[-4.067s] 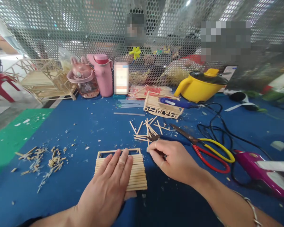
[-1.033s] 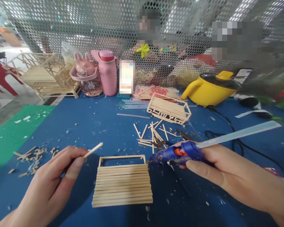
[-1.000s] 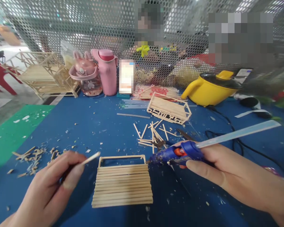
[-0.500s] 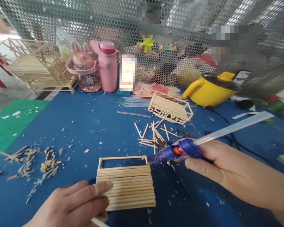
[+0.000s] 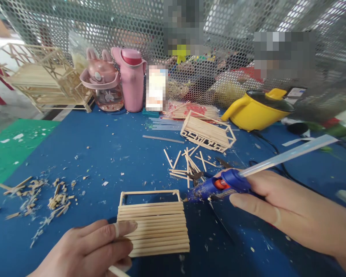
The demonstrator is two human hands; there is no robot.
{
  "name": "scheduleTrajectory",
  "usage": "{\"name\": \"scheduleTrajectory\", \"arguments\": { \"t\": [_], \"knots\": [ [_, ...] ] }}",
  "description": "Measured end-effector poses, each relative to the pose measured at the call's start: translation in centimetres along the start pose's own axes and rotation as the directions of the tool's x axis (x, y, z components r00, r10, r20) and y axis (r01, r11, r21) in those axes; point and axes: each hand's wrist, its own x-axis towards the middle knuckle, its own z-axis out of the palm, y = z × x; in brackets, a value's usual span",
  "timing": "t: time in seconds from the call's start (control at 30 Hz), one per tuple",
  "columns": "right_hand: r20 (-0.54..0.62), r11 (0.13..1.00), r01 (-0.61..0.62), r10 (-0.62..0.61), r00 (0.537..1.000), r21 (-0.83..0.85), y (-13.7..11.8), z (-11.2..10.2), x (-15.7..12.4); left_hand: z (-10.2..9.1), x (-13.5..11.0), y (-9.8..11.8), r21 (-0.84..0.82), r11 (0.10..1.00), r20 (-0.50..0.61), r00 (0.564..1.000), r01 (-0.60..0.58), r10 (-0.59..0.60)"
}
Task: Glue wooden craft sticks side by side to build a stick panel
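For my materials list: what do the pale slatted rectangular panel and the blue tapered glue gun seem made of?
Pale slatted rectangular panel: probably bare wood or bamboo, matte; its slats look tan, without shine.
Blue tapered glue gun: likely hard plastic, fairly smooth; its body shows moulded curves.

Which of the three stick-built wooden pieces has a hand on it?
The slatted panel at the front: the left hand rests on it. No hand touches the small railed piece near the yellow pot or the larger frame at far left.
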Motion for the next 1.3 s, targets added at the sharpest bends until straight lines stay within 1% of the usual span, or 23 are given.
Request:
{"name": "scheduleTrajectory", "arguments": {
  "t": [0.1,0.2,0.3,0.4,0.43,0.5,0.57,0.77,0.93,1.0,1.13,1.3],
  "knots": [
    [0.071,1.0,0.005,-0.006,0.997,0.005,0.4,-0.5,-0.1,-0.2,0.0,0.0,0.001,1.0,0.005,1.0,-0.016,0.016],
    [0.021,0.993,0.043,-0.046,0.999,0.111,0.0,-0.7,0.3,-0.7,0.2,0.2,0.008,0.999,0.029,0.999,-0.041,0.04],
    [-0.005,0.969,0.119,-0.121,0.993,0.216,-2.0,0.1,1.7,-1.1,0.5,0.6,-0.019,0.999,0.08,0.996,-0.028,0.03],
    [-0.046,0.947,0.208,-0.203,0.978,0.247,-4.9,1.9,3.4,-1.4,1.0,0.8,-0.088,0.996,0.094,0.995,-0.008,0.017],
    [-0.038,0.936,0.247,-0.245,0.969,0.251,-5.8,2.5,4.0,-1.5,1.2,0.8,-0.1,0.995,0.096,0.995,-0.007,0.017],
    [0.026,0.91,0.32,-0.338,0.941,0.263,-7.3,3.4,4.9,-1.7,1.5,0.7,-0.105,0.994,0.107,0.994,-0.005,0.016],
    [0.085,0.893,0.362,-0.396,0.914,0.267,-8.1,4.0,5.6,-1.8,1.6,0.7,-0.092,0.996,0.123,0.992,0.01,0.002],
    [0.113,0.902,0.366,-0.398,0.91,0.231,-8.2,4.6,6.1,-1.7,1.4,0.7,-0.096,0.994,0.152,0.988,0.045,-0.03],
    [0.155,0.901,0.357,-0.4,0.903,0.246,-8.3,4.7,6.2,-1.5,1.3,0.5,-0.143,0.99,0.126,0.992,0.014,0.004],
    [0.142,0.897,0.369,-0.409,0.901,0.243,-8.4,4.5,6.2,-1.4,1.3,0.4,-0.16,0.987,0.115,0.993,0.011,0.007],
    [0.119,0.888,0.386,-0.424,0.898,0.249,-8.3,4.3,6.1,-1.5,1.3,0.4,-0.16,0.987,0.131,0.991,0.025,-0.004],
    [0.073,0.877,0.431,-0.454,0.888,0.214,-8.0,4.6,6.2,-1.4,1.3,0.5,-0.165,0.986,0.151,0.988,0.038,-0.012]
  ]
}}
